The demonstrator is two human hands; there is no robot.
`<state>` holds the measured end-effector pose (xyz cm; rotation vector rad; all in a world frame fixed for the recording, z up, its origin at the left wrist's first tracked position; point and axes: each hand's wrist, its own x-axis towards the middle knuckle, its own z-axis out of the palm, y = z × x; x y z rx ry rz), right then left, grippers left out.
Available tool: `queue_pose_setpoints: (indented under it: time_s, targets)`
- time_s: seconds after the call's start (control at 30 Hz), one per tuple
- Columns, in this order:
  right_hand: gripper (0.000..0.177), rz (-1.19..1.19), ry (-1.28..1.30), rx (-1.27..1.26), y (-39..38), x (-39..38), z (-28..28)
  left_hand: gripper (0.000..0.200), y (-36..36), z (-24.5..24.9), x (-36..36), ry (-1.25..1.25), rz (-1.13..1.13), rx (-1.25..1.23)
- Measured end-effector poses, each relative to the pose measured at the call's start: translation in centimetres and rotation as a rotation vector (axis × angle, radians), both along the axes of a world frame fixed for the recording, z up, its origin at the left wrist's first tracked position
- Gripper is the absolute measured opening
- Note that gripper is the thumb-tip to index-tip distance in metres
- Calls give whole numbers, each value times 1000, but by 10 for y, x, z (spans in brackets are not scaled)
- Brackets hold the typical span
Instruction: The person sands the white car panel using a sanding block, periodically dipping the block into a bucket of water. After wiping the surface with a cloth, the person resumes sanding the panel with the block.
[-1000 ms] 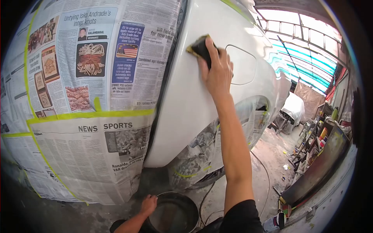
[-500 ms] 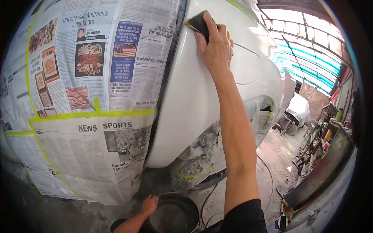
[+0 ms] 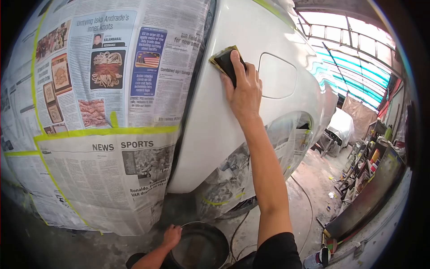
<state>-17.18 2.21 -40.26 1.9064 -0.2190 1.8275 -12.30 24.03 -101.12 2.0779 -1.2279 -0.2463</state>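
Note:
My right hand [image 3: 244,89] grips a black sanding block [image 3: 227,62] with yellowish sandpaper wrapped round it. The block lies against the white car body panel [image 3: 210,121], near its left edge and left of the fuel door [image 3: 277,75]. Low down, my left hand [image 3: 172,236] is closed on the rim of a dark round bucket [image 3: 201,244]; the inside of the bucket is dim. Newspaper masking [image 3: 89,175], held by yellow-green tape [image 3: 107,131], covers the car's surface left of the panel.
More newspaper covers the wheel [image 3: 230,179] beneath the panel. A hose [image 3: 310,201] runs over the concrete floor. Along the right wall stand a long dark curved part [image 3: 365,197], a paint can [image 3: 313,260] and shelved clutter. Another covered vehicle [image 3: 340,123] is farther back.
My right hand and the sanding block have slid down the panel, from its upper part to beside the fuel door. My left hand stays at the bucket rim.

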Motion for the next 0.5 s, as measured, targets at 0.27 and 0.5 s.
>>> queue_pose_setpoints:
  time_s: [0.27,0.5]
  targets:
    - [70,45,-62,62,1,10,48,24,2,-3,2,-12,4,-34]
    - [69,-45,-90,73,-2,11,79,24,-2,-5,3,-27,6,-26]
